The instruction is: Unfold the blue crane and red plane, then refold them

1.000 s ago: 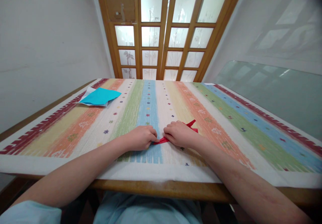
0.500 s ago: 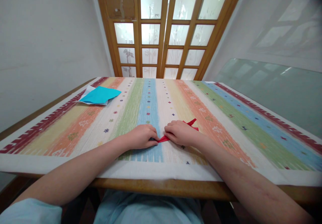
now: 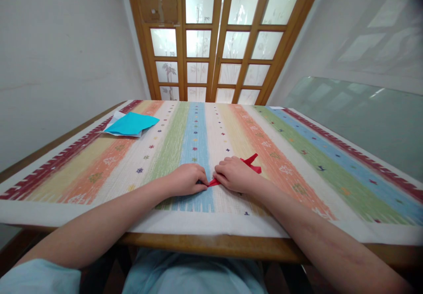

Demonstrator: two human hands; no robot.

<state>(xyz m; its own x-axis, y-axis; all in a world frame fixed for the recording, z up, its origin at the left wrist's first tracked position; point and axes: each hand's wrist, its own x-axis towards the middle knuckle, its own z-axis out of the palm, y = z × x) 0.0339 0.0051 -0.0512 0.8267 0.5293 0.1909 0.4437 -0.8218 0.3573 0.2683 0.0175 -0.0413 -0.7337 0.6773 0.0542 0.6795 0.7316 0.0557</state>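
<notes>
Both hands are working low on the bench. Left hand (image 3: 187, 180) is curling into a loose fist, fingertips pinching the near tip of the red paper (image 3: 214, 182). Right hand (image 3: 235, 174) is lying knuckles-up over the middle of the same piece, fingers pressed together and pinning it flat. Red paper is sitting on the striped cloth (image 3: 297, 162), near the front edge, between blue and pale stripes.

Progress, as I am judging it: folding is well along. Narrow pointed flaps are already sticking out past my right hand, so several creases are made. The near tip is being sharpened now; the final shape is not yet showing, and most of the piece is hidden under my fingers.

Materials: red paper is thin, crisp, sharp-edged. Cloth is woven, coarse, matte, with small stitched motifs. Blue sheet (image 3: 132, 123), flat and angular, is lying on white paper at the far left, well apart. Bench edge (image 3: 211, 243) is glossy wood.
</notes>
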